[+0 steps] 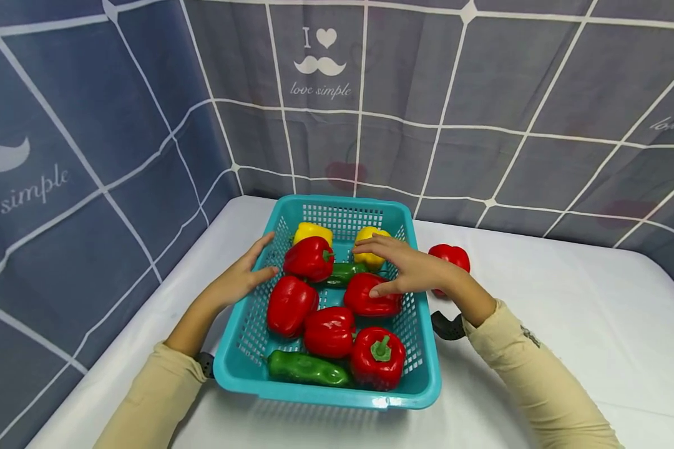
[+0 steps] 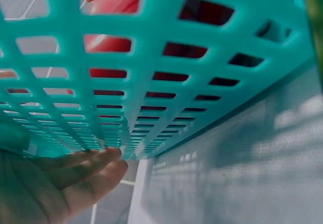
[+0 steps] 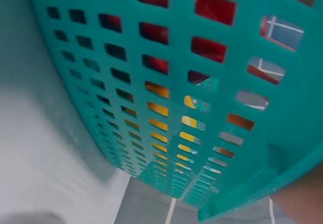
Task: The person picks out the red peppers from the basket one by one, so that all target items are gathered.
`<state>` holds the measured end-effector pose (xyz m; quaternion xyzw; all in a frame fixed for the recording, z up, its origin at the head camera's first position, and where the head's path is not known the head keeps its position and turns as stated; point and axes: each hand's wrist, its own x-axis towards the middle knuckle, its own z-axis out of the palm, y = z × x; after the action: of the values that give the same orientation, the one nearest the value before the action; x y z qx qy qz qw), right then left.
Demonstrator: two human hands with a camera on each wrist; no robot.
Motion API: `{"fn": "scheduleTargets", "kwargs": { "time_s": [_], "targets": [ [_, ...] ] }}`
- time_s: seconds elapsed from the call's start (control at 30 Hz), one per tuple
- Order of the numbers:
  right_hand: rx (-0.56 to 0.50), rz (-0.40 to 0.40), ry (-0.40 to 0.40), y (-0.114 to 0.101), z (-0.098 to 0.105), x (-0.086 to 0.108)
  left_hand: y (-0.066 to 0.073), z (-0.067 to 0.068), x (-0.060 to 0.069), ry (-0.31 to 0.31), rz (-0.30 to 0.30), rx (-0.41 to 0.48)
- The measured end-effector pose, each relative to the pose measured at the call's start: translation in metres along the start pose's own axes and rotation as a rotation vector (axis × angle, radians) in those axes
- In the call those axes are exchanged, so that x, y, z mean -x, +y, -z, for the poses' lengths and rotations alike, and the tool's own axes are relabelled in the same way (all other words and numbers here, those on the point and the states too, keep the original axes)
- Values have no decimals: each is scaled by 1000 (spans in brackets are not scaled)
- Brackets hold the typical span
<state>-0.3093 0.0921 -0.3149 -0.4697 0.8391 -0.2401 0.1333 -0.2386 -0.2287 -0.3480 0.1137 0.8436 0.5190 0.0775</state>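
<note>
A teal basket (image 1: 337, 396) holds several red peppers (image 1: 293, 307), two yellow peppers (image 1: 312, 233) and two green peppers (image 1: 309, 368). My left hand (image 1: 238, 280) is at the basket's left side, fingers extended; in the left wrist view the hand (image 2: 65, 183) lies along the outside of the lattice wall (image 2: 141, 98). Over the basket's right side reaches my right hand (image 1: 401, 265), fingers spread above a yellow pepper (image 1: 371, 248) and a red pepper (image 1: 365, 295); contact with them is unclear. The right wrist view shows mostly the basket's outer wall (image 3: 166, 108).
One red pepper (image 1: 450, 257) lies on the white tabletop (image 1: 539, 293) just right of the basket, partly behind my right forearm. Grey checked cloth (image 1: 404, 81) hangs behind the table, and a bluish one (image 1: 50, 125) stands along the left.
</note>
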Motion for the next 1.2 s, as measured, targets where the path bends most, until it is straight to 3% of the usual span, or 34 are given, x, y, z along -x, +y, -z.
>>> {"fn": "scheduleTargets", "kwargs": {
  "time_s": [0.47, 0.87, 1.2],
  "targets": [
    [118, 7, -151, -5, -3, 0, 0, 0, 1, 3, 6, -10],
    [311, -42, -258, -13, -7, -1, 3, -1, 2, 3, -10, 9],
    [294, -41, -271, -14, -8, -1, 6, -2, 3, 2, -8, 9]
  ]
}}
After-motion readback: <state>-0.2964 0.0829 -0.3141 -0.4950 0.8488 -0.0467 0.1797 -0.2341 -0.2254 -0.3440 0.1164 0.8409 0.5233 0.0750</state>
